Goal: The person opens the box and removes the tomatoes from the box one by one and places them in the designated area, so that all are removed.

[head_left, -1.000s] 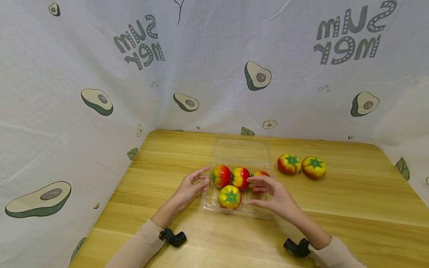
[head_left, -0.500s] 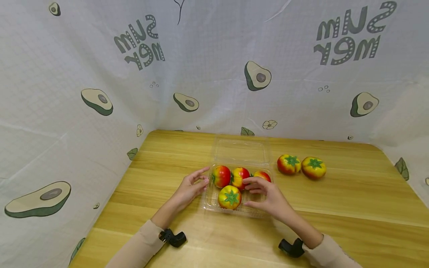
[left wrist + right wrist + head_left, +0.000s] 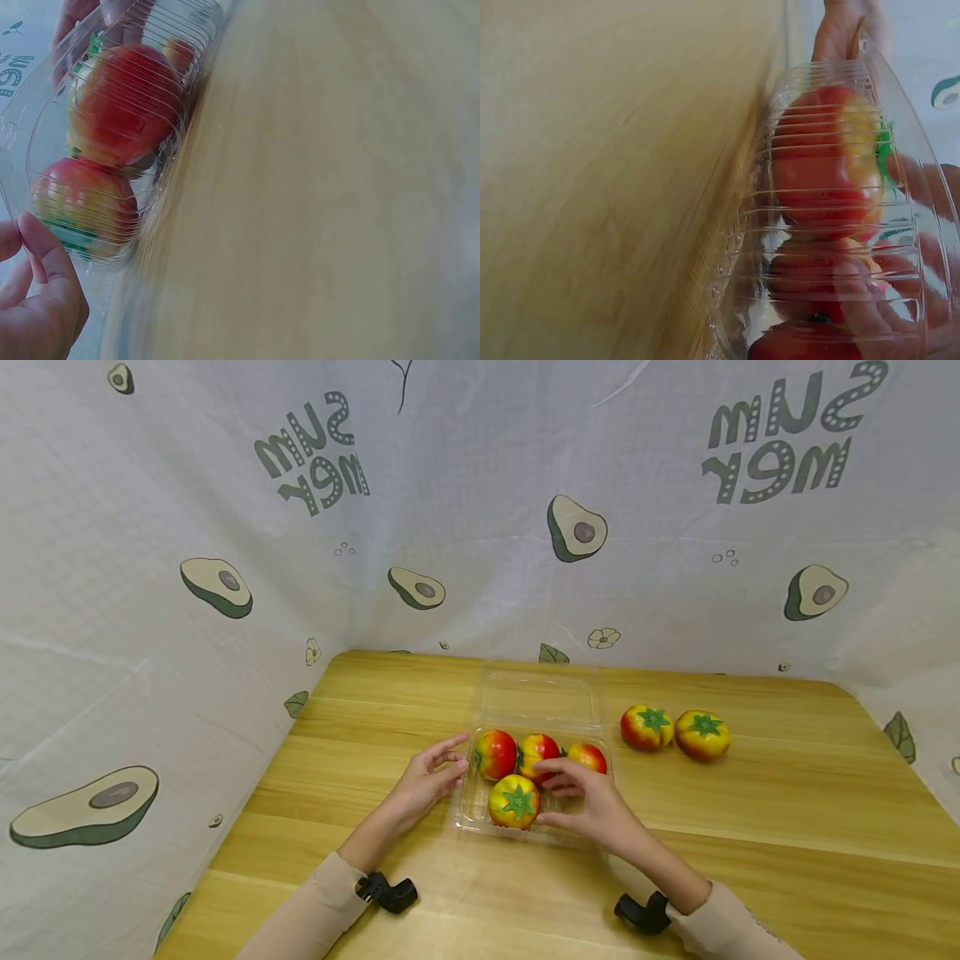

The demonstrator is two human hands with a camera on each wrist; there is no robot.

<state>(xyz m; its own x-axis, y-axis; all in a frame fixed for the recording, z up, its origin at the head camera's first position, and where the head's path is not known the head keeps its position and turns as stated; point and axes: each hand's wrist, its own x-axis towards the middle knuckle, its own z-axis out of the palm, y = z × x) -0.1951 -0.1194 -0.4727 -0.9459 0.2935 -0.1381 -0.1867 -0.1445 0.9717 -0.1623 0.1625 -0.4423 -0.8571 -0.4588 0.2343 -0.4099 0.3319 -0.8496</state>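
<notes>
A clear plastic clamshell box (image 3: 570, 835) lies with its lid (image 3: 540, 697) folded back. Inside are tomato-like toy fruits, red and yellow with green star tops: a left rear one (image 3: 495, 755), a middle rear one (image 3: 534, 752), a right rear one (image 3: 588, 758) and a front one (image 3: 514, 802). My left hand (image 3: 426, 781) pinches the box's left rim between thumb and fingers, as the left wrist view shows. Over the box's right half, my right hand (image 3: 588, 802) has its fingers spread and bent loosely, with the thumb tip right at the front fruit's side. Its fingertips overlap the middle rear fruit.
Two more fruits of the same kind, a redder one (image 3: 647, 727) and a yellower one (image 3: 702, 735), stand on the wooden table (image 3: 787, 793) right of the box. Behind the table hangs a white curtain (image 3: 480, 485) printed with avocados.
My right hand has moved left across the box, from beside the right rear fruit to the front fruit, uncovering the right rear one. The left hand keeps its place at the rim.
</notes>
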